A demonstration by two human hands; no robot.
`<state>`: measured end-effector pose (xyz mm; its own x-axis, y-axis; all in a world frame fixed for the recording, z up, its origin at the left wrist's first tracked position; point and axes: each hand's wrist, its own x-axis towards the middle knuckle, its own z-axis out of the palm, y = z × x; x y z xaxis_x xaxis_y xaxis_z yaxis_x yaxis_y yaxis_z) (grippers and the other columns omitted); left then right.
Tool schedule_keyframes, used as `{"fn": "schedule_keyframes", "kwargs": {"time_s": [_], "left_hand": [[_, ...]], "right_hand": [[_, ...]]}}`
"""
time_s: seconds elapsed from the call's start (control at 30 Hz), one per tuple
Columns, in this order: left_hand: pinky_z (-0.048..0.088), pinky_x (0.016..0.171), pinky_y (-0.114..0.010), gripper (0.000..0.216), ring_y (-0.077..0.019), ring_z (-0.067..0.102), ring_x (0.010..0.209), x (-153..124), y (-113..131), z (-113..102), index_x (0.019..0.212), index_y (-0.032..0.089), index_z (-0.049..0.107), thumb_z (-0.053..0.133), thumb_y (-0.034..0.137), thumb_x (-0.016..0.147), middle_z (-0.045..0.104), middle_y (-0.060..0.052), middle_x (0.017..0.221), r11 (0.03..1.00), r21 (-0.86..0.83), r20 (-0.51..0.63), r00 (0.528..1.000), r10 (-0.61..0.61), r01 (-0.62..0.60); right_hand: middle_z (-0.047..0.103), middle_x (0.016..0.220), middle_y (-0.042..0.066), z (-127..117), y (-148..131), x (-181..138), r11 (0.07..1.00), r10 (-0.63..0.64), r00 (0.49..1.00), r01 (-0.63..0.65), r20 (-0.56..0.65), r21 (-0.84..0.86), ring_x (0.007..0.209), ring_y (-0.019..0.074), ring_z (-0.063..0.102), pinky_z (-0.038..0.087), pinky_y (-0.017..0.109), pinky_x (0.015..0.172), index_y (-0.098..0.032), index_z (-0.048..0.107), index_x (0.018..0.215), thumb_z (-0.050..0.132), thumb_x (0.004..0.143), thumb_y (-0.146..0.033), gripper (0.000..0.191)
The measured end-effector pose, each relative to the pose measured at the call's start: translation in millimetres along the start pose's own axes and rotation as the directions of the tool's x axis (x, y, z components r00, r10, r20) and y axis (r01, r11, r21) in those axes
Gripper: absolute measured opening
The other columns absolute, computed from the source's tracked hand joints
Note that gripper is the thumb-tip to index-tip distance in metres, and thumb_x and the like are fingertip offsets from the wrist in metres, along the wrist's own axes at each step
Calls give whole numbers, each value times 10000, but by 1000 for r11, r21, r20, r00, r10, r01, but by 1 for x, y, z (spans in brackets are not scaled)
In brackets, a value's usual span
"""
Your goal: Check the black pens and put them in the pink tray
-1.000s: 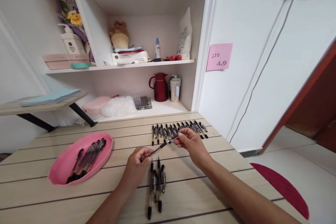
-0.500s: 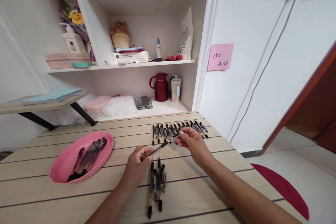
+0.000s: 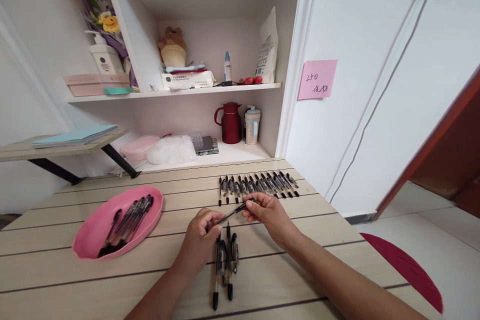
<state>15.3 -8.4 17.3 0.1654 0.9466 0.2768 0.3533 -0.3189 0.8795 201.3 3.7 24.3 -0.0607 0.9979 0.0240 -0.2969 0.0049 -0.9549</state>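
A black gel pen (image 3: 233, 212) is held slantwise above the table between my two hands. My left hand (image 3: 204, 230) pinches its near end between thumb and fingers. At the other end, the thumb and fingers of my right hand (image 3: 260, 208) are closed on the pen cap (image 3: 249, 201), partly hidden by the fingers. The cap appears to be over the pen's end. Just below my hands lie two uncapped pens (image 3: 229, 265) and two loose caps (image 3: 235, 252), side by side. Beyond my right hand is a row of several pens and caps (image 3: 258, 185).
A pink scalloped tray (image 3: 84, 232) with several capped pens (image 3: 129, 222) stands at the left of the slatted wooden table (image 3: 157, 287). At the back are shelves with a red jug (image 3: 231, 122) and a light tumbler (image 3: 252, 125). A red stool (image 3: 403, 270) is at the right.
My right hand has moved left and slightly down towards my left hand. The cap and pen, whose visible length between the hands was longer, are now pushed closer together.
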Motion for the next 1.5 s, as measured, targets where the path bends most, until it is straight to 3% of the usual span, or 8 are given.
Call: {"fn": "schedule_keyframes", "kwargs": {"time_s": [0.2, 0.43, 0.77, 0.9, 1.17, 1.5], "left_hand": [[440, 689, -294, 221, -176, 554, 744, 0, 5, 1, 806, 171, 662, 506, 169, 649, 591, -37, 785, 996, 49, -24, 997, 74, -72], [442, 709, -315, 212, -192, 549, 776, -3, 12, 2, 796, 174, 659, 503, 166, 653, 586, -51, 819, 993, 99, -11, 998, 59, -57], [432, 727, -308, 236, -186, 536, 790, -8, 17, 1, 867, 186, 650, 455, 200, 733, 563, -52, 806, 968, 180, 2, 984, 177, -174], [431, 735, -297, 237, -184, 544, 809, -6, 18, -1, 872, 190, 644, 461, 177, 721, 581, -46, 824, 981, 125, 39, 989, 141, -145], [447, 686, -272, 233, -176, 575, 764, -6, 10, 4, 882, 171, 637, 485, 233, 717, 642, -48, 854, 999, -10, 72, 997, -40, 41], [429, 721, -266, 231, -181, 580, 776, -7, 19, 1, 829, 201, 678, 490, 198, 695, 659, -43, 805, 991, 124, 105, 993, 44, -57]], "right_hand": [[595, 537, -13, 2, 2, -2, 1000, -10, 1000, 10, 0, 14, 516, 99, 562, 452, 218, 516, -140, 582, 761, 702, 563, -400, 347], [588, 546, -15, 4, 6, -2, 1000, -4, 1000, 4, -5, 7, 526, 108, 570, 464, 226, 519, -153, 577, 763, 695, 567, -409, 343], [587, 557, -20, 6, 1, -5, 999, 12, 1000, -12, -7, 34, 522, 101, 568, 469, 221, 514, -155, 561, 748, 693, 568, -409, 338], [579, 538, -22, 5, -3, -4, 1000, 15, 1000, -15, 14, 3, 500, 95, 559, 458, 214, 491, -150, 553, 737, 676, 582, -428, 342], [585, 551, -32, 4, -6, -7, 999, 3, 995, 1, 101, -44, 532, 110, 580, 455, 226, 513, -158, 556, 838, 676, 588, -410, 374], [594, 504, -13, 9, 9, -8, 994, -22, 996, 31, 88, -101, 474, 107, 561, 434, 229, 493, -149, 556, 789, 655, 609, -425, 344]]}}
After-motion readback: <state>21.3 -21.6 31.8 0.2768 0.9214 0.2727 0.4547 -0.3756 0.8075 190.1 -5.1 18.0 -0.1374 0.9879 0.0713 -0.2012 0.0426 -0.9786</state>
